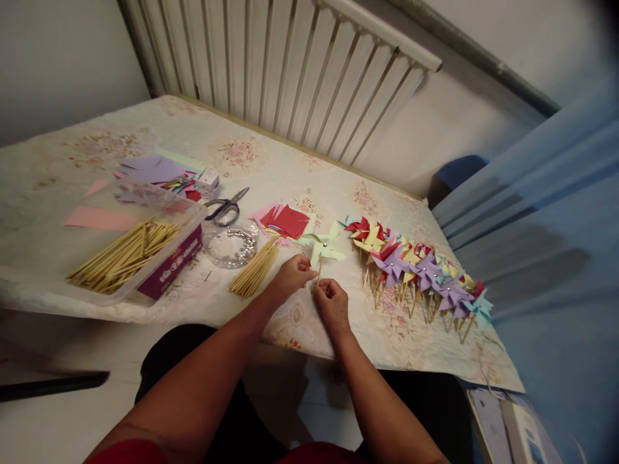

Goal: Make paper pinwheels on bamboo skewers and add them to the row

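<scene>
A pale green paper pinwheel on a thin wooden stick stands in front of me, its blades spread above my hands. The lower part of its stick is pinched in the closed fingers of my right hand. Just left of the stick is my left hand, with curled fingers and the thumb tip close to the stick. Whether it touches the stick or holds something small, I cannot make out. Beside my left hand lies a bundle of wooden sticks. Behind it are stacked red and pink paper squares.
Finished pinwheels lie in rows at the right. To the left are a round clear container of small shiny pieces, scissors, a small white box, coloured paper and a plastic bin of sticks. A radiator stands behind the table.
</scene>
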Tool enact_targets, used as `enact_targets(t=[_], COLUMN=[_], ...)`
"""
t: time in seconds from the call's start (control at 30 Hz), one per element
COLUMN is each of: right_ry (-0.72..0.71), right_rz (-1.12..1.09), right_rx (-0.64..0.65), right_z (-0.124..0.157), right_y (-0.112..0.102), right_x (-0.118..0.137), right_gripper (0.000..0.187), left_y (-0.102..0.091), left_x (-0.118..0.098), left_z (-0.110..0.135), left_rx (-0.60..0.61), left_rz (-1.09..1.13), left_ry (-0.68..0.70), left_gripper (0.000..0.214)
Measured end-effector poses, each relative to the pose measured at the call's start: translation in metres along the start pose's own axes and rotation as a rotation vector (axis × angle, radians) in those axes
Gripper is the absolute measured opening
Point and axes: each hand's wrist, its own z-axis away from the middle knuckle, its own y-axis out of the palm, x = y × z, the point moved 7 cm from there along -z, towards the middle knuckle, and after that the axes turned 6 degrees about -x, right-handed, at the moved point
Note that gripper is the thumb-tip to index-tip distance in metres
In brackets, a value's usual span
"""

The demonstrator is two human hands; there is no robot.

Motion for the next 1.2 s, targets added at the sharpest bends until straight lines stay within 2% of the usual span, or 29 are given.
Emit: enact_targets(t=[0.17, 0.4, 0.7, 1.2], right_ry=[-0.004, -0.033, -0.049, -0.053], right_rz=[0.014, 0.07, 0.104, 0.109], right_rx=[-0.002, -0.001, 0.004, 0.006], right_z=[0.001, 0.002, 0.002, 0.003], right_y=[0.0, -0.001, 0.0, -0.001], right_x=[0.004, 0.009, 0.01, 0.015], right_gripper=[0.011, 0.012, 0.012, 0.013], left_y=[-0.002, -0.005, -0.003, 0.003], left_x=[-0.008, -0.005, -0.006, -0.01], left_z=[0.001, -0.005, -0.004, 0.0], left_rx=[-0.031, -0.106, -0.076, 0.01], left_rz=[0.042, -0.009, -0.048, 0.004], left_ry=[0.041, 0.068, 0.097, 0.07], left_gripper=[0.019, 0.016, 0.017, 0.013])
